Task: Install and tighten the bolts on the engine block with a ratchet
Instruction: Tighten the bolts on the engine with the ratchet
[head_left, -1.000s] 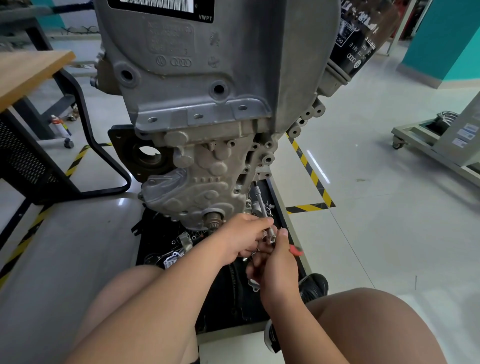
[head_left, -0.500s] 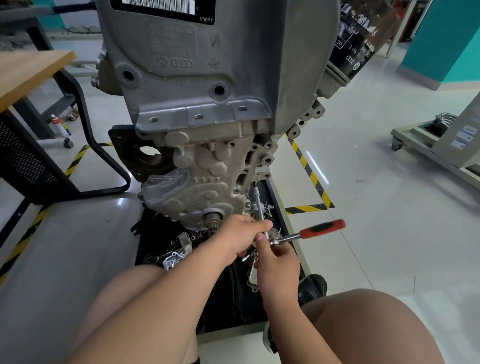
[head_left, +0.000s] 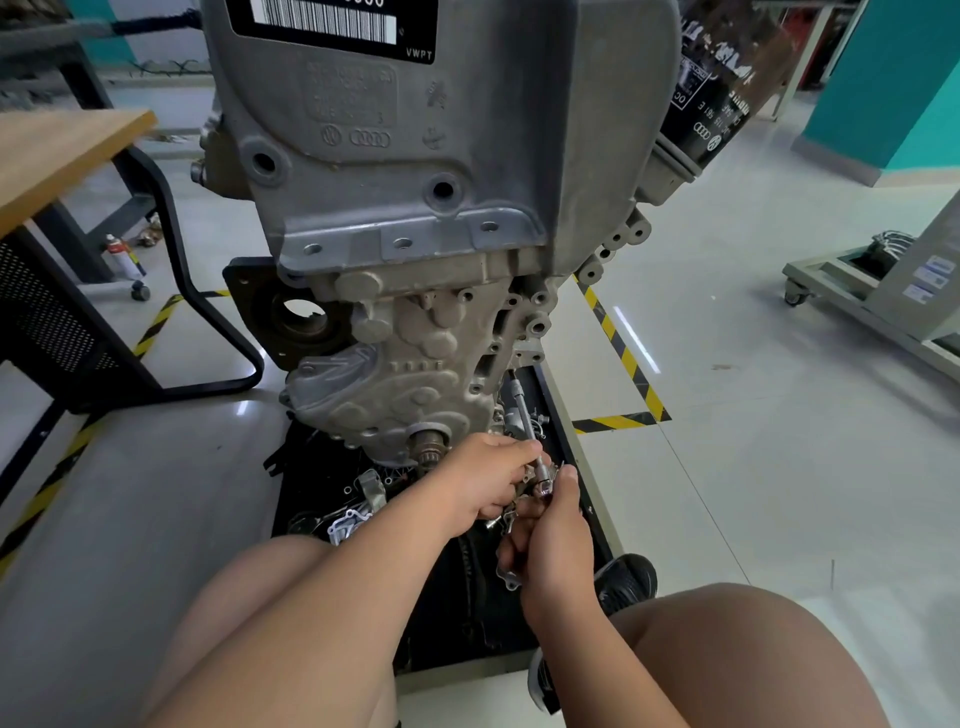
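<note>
Seen from the head, the left hand (head_left: 491, 478) pinches the lower end of the extension bar (head_left: 525, 415), the right hand (head_left: 558, 540) curls round the ratchet (head_left: 544, 477) just below, and the bar's tip meets the engine block (head_left: 415, 208) at its lower right edge.

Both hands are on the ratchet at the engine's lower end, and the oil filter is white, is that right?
Not quite: the oil filter is black with white print, as the head view shows. The rest holds: the left hand and right hand are on the ratchet at the engine's lower end.
</note>
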